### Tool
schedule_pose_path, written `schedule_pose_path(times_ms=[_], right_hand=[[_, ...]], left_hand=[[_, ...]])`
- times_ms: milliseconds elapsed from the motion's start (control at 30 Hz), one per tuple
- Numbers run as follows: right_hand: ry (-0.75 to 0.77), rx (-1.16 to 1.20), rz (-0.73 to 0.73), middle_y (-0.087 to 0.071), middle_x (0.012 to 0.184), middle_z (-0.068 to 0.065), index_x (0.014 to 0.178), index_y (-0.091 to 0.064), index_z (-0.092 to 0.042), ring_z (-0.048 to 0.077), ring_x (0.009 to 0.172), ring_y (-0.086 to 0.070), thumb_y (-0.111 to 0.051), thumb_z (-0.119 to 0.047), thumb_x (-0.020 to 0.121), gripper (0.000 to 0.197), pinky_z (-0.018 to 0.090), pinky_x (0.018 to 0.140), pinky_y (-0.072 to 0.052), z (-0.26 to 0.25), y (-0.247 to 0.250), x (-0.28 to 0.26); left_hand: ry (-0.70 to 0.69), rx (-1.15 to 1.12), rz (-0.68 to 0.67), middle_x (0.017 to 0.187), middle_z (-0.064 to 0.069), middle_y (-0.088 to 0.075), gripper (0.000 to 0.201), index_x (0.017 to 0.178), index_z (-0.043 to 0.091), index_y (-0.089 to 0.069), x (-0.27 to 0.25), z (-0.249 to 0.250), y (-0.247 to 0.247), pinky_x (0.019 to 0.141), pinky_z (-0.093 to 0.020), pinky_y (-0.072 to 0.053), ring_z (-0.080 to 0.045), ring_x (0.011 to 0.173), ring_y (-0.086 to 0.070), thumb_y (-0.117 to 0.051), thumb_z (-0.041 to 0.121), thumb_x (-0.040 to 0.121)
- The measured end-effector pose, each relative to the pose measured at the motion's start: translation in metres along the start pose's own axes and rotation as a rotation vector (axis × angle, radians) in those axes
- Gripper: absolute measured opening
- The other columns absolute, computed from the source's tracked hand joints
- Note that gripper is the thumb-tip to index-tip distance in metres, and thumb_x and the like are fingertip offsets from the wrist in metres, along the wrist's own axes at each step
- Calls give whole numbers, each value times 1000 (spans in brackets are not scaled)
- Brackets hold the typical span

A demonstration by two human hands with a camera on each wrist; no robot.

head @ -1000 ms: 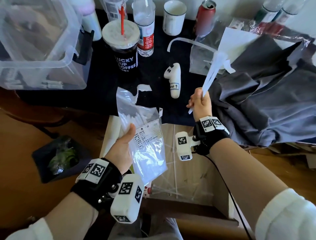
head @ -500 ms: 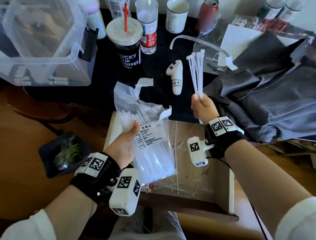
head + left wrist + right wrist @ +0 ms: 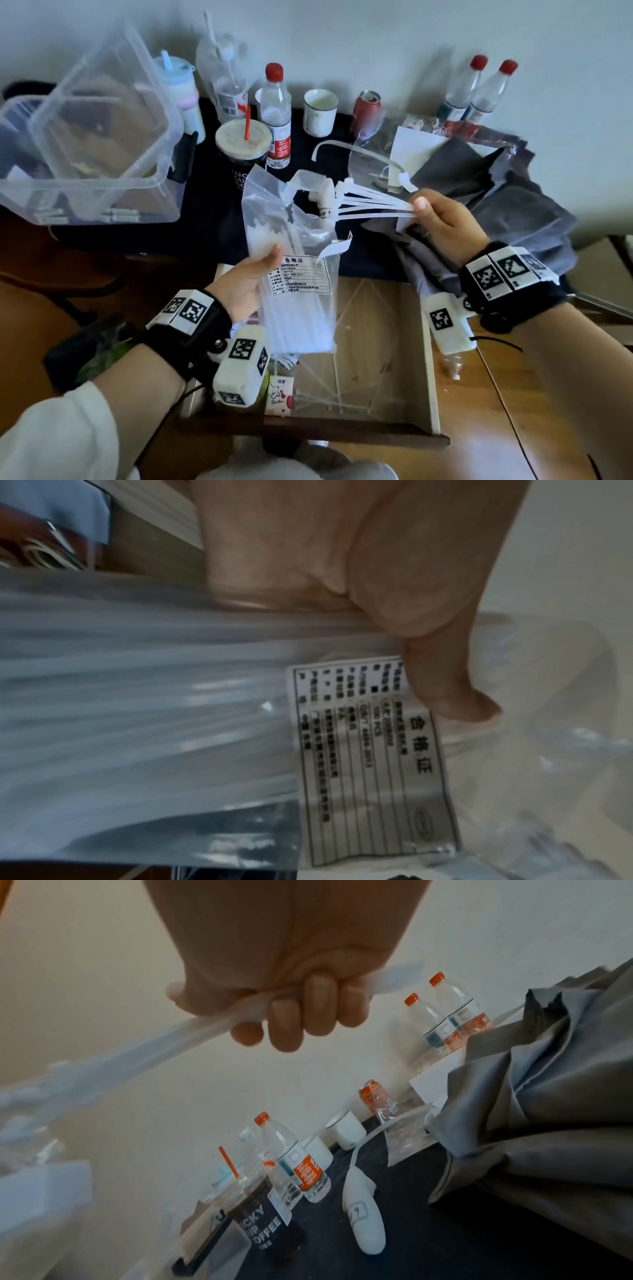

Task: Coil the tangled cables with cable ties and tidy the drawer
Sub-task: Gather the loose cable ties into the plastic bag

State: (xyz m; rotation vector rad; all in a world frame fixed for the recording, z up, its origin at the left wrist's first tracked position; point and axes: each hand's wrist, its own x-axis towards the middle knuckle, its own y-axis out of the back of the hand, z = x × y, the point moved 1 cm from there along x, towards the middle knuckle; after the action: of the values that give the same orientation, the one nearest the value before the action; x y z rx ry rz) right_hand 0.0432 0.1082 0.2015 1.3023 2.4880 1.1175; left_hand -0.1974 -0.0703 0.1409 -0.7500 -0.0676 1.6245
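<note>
While the left hand (image 3: pixel 245 287) holds the bag (image 3: pixel 294 274) upright at frame centre, mouth up, the right hand (image 3: pixel 442 226), fingers (image 3: pixel 284 1023) curled round a few ties (image 3: pixel 370 205), likely keeps them for coiling. Drawer (image 3: pixel 426 342) open below; cables not clearly seen.

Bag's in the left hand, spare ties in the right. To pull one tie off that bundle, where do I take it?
By a head, from the left: the ties fan apart there, while the right hand pinches the tails together.
</note>
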Motion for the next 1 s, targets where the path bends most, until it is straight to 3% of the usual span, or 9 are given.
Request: schedule_pose_path(times_ms=[100,167,300,400,500,633,733,833,1000], right_hand=[[18,32,28,-53,68,-6,82,-52,1,0,64,-48,-27,-77,80,82,16,67,-39,-5,8,-1],[19,21,-1,-52,65,-8,81,-52,-1,-1,62,-48,-29,-72,83,75,14,65,-38,-7,8,-1],[3,-116,-159,-58,71,9,79,-56,-5,9,63,-50,-34,-53,92,54,30,70,-42,-20,6,1],[16,-315,-224,-64,77,7,79,-58,-16,22,74,-56,-39,-43,92,36,40,78,-46,-33,11,3],[47,-412,-170,-69,78,3,84,-67,-23,21,76,-59,-49,-39,91,24,38,77,-47,-44,19,7],[167,-487,-126,-55,67,-12,90,-73,-18,15,66,-52,-54,-52,84,39,28,66,-38,-55,23,13],[327,-517,-118,-60,67,-6,85,-75,-20,15,65,-54,-47,-59,78,47,23,69,-31,-56,25,18],[351,-529,-139,-67,75,-3,84,-75,-22,6,74,-53,-42,-59,77,49,19,72,-21,-62,31,22],[314,-593,-284,-45,64,-27,89,-73,-24,-6,74,-37,-44,-62,74,51,21,74,-15,-73,28,26]], left_hand=[[-2,-4,-25,123,-23,-61,109,122,-2,-56,2,7,-2,96,-46,-49,-32,115,-60,-89,57,37],[-5,-11,-33,117,-21,-65,102,115,-1,-60,3,11,-3,93,-41,-52,-30,110,-63,-91,55,35],[-9,24,-64,109,-20,-68,99,108,-1,-63,1,16,-5,76,-34,-57,-29,101,-67,-92,53,31],[31,68,-86,106,-21,-69,98,105,-1,-65,-2,18,-2,71,-34,-57,-29,98,-68,-93,51,26],[53,116,-110,107,-21,-69,98,104,-1,-66,-3,20,-1,74,-34,-57,-29,99,-68,-92,52,27],[81,146,-129,113,-22,-66,103,115,-3,-61,-4,22,-2,80,-37,-57,-31,105,-65,-91,53,34],[105,183,-118,118,-21,-65,108,121,-1,-58,-3,22,-1,88,-40,-53,-31,109,-63,-91,54,34],[132,246,-93,116,-19,-66,108,114,1,-63,1,20,0,95,-41,-48,-29,108,-64,-90,59,28],[170,391,-88,110,-8,-71,106,108,6,-67,1,21,-1,97,-34,-43,-17,105,-66,-83,70,25]])
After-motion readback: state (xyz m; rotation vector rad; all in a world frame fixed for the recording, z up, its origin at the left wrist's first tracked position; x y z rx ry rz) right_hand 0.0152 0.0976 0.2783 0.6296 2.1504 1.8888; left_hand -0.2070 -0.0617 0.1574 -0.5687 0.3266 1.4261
